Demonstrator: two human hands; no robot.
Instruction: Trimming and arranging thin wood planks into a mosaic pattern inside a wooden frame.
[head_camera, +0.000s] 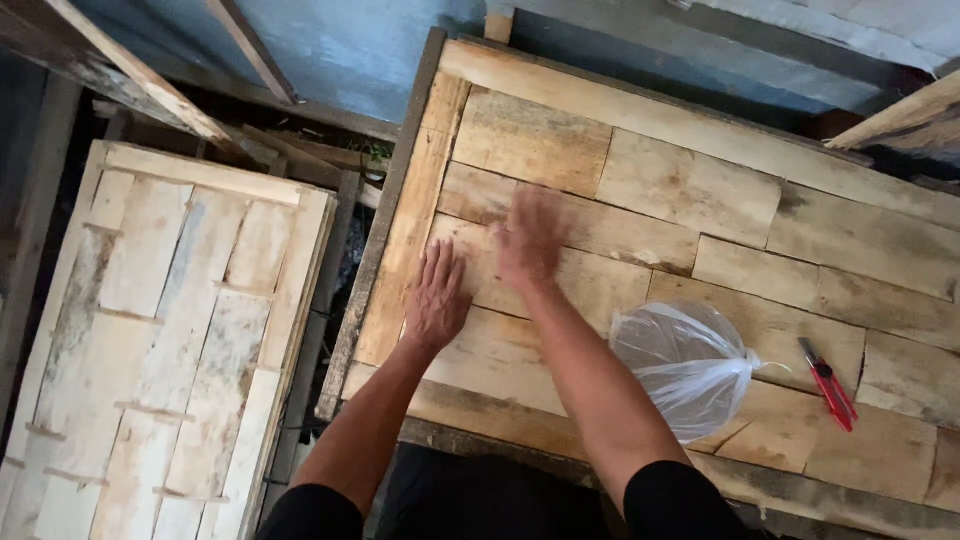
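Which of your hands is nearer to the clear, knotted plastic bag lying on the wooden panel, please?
Right. The right hand, blurred, lies up and left of the clear, knotted plastic bag; the left hand rests flat farther left on the wooden panel.

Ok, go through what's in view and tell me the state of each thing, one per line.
left hand: open, flat on the wooden panel
right hand: open, blurred, over the panel
plastic bag: knotted shut, lying on the panel
red utility knife: lying flat; blade cannot be seen
second panel: lying at the left, untouched
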